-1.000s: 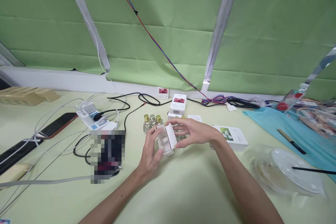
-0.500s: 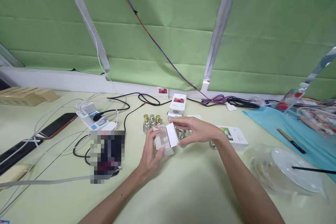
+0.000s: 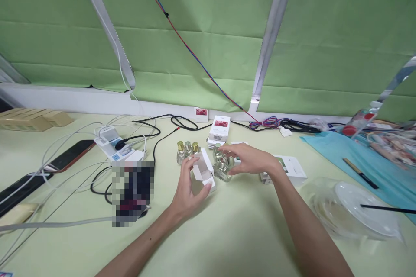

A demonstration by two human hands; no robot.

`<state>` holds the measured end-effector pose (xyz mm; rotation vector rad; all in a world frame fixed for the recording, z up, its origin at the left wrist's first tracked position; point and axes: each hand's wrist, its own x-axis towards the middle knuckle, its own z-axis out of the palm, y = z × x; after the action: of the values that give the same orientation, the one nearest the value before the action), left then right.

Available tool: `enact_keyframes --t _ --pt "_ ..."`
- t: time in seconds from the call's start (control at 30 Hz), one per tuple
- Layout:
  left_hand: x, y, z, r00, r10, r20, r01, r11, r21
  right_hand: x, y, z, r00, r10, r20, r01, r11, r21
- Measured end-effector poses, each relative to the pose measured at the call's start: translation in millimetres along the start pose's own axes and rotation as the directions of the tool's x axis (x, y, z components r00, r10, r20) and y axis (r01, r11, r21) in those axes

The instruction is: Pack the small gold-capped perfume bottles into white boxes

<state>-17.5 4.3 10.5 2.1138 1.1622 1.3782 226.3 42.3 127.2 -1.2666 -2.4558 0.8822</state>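
Note:
My left hand (image 3: 186, 190) grips a small white cardboard box (image 3: 203, 172) with its flap open, held just above the pale green table (image 3: 227, 233). My right hand (image 3: 248, 159) reaches over a cluster of small glass bottles (image 3: 222, 169) right of the box, fingers curled down onto one of them. Three more small bottles with gold caps (image 3: 186, 150) stand just behind the box. A white carton with a red picture (image 3: 220, 128) stands further back, and a flat white box with a flower picture (image 3: 289, 168) lies by my right wrist.
A power strip (image 3: 113, 145) with tangled white and black cables lies at the left, beside a dark phone (image 3: 69, 155). Clear plastic lids (image 3: 354, 212) and a blue cloth (image 3: 367, 169) sit at the right. Brown cartons (image 3: 32, 119) are far left.
My right hand let go of the box flap and dropped onto the bottles to its right. The left hand lowered and tilted the open box slightly.

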Motion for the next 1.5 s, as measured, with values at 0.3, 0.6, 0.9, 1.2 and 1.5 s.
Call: enact_keyframes --t 0.3,0.6,0.9,1.2,1.5 --pt "2 6 2.0 1.0 -0.002 -0.009 0.002 0.999 0.04 11 -8 23 0.986 0.163 0.011 -0.156 0.959 -0.237" --pt "5 10 1.9 0.999 -0.033 -0.024 0.034 0.998 0.056 16 -16 31 0.976 0.217 -0.009 -0.203 0.897 -0.393" --pt "3 8 2.1 0.993 -0.118 -0.02 0.119 0.992 0.034 20 -17 38 0.98 0.2 -0.007 -0.181 0.871 -0.456" --pt "4 9 2.7 0.972 -0.233 0.031 0.233 0.972 -0.029 22 -12 42 0.981 0.195 -0.004 -0.174 0.862 -0.476" --pt "6 11 2.3 0.965 -0.256 0.06 0.258 0.966 -0.033 21 -13 41 0.974 0.227 0.019 -0.195 0.873 -0.448"
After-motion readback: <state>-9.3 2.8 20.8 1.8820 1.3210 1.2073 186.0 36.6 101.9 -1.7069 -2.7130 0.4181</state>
